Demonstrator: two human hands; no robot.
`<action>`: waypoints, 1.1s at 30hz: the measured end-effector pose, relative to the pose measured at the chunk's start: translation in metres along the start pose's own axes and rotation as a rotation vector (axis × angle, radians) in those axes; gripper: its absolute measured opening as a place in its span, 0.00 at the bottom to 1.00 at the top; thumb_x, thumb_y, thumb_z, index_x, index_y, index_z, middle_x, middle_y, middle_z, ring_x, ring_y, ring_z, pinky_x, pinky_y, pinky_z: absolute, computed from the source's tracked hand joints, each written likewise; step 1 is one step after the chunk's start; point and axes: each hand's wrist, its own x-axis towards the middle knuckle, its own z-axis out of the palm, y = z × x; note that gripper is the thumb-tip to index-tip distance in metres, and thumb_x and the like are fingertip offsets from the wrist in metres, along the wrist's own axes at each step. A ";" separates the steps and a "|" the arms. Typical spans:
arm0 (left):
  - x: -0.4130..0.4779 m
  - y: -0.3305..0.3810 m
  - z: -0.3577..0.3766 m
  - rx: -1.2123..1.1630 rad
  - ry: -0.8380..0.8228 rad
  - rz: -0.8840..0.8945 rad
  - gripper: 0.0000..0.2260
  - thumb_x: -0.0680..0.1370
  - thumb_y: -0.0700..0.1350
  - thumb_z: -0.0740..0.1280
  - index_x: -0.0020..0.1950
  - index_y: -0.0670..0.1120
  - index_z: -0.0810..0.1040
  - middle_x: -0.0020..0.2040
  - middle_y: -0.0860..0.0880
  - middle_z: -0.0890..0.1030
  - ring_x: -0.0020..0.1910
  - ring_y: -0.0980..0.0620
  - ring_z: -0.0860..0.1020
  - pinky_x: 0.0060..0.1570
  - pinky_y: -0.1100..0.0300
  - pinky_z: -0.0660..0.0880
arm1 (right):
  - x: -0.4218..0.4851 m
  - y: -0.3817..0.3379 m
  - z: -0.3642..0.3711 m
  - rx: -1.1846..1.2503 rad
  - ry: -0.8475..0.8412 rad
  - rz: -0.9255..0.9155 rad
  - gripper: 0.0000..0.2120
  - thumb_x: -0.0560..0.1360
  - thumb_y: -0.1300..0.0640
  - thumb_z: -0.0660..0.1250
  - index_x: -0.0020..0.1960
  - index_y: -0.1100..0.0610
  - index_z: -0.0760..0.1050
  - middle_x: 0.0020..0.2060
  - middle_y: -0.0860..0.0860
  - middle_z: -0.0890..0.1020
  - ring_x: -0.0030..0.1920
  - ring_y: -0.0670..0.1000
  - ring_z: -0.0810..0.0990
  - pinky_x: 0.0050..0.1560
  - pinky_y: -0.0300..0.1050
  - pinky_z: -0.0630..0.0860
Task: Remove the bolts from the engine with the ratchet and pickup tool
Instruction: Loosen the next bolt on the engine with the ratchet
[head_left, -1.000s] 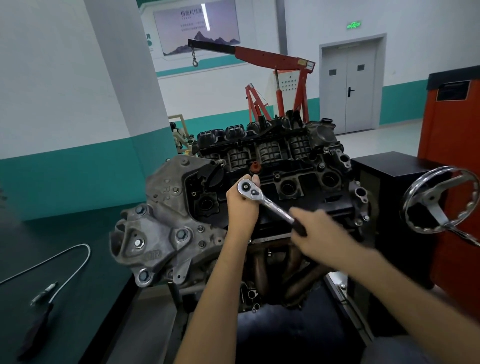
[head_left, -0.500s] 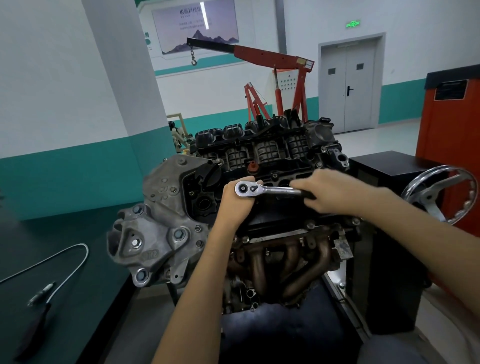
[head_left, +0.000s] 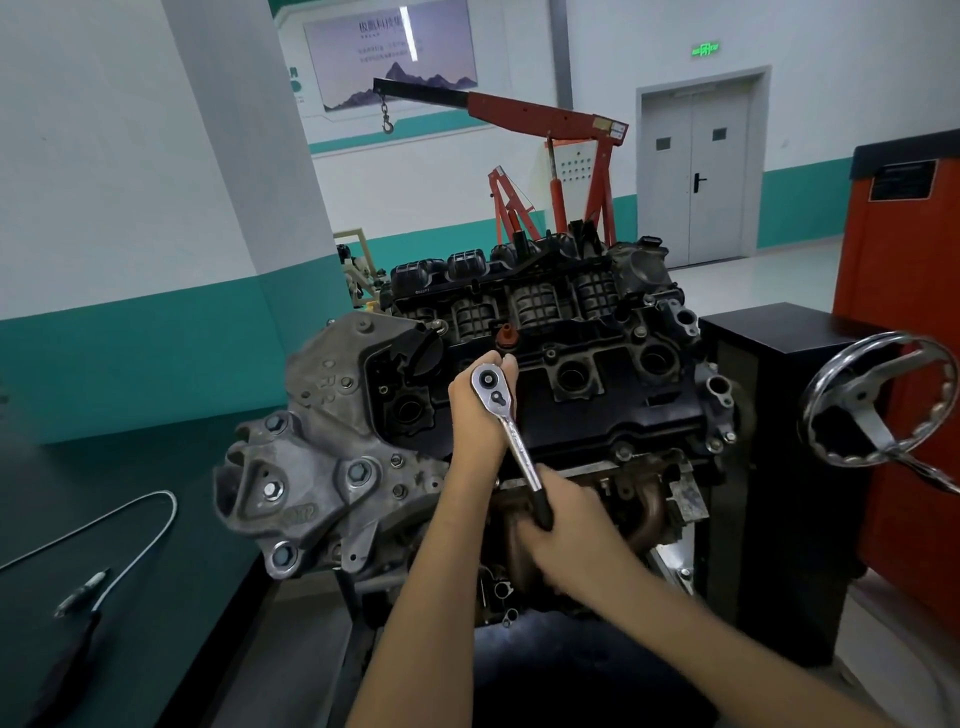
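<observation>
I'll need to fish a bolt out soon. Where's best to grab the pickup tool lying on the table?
Grip the thick black handle at its near end, coming down from above, since it lies flat on the table. The thin shaft loops away limply and would likely flop.

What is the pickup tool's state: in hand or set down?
Set down. The pickup tool lies untouched on the dark bench at left; the left hand and right hand are both on the ratchet.
</observation>
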 end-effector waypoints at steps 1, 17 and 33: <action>0.002 -0.001 -0.004 0.022 -0.035 0.002 0.23 0.80 0.37 0.64 0.32 0.50 0.55 0.27 0.57 0.56 0.30 0.57 0.55 0.31 0.62 0.54 | 0.005 0.002 -0.014 -0.078 -0.030 -0.024 0.13 0.70 0.65 0.64 0.38 0.47 0.67 0.28 0.48 0.72 0.24 0.43 0.71 0.27 0.40 0.70; 0.003 0.002 0.007 0.011 0.099 0.031 0.23 0.80 0.35 0.63 0.30 0.49 0.57 0.27 0.55 0.58 0.31 0.55 0.57 0.34 0.59 0.56 | 0.009 0.010 -0.032 -0.212 0.006 -0.024 0.11 0.71 0.61 0.65 0.37 0.52 0.64 0.29 0.51 0.73 0.28 0.49 0.73 0.29 0.37 0.69; 0.009 0.000 -0.004 0.074 -0.034 0.042 0.25 0.77 0.32 0.64 0.28 0.50 0.56 0.23 0.56 0.59 0.26 0.59 0.57 0.30 0.62 0.55 | 0.087 -0.015 -0.136 -0.940 -0.223 -0.345 0.10 0.74 0.58 0.65 0.53 0.48 0.73 0.30 0.42 0.69 0.29 0.40 0.70 0.28 0.32 0.62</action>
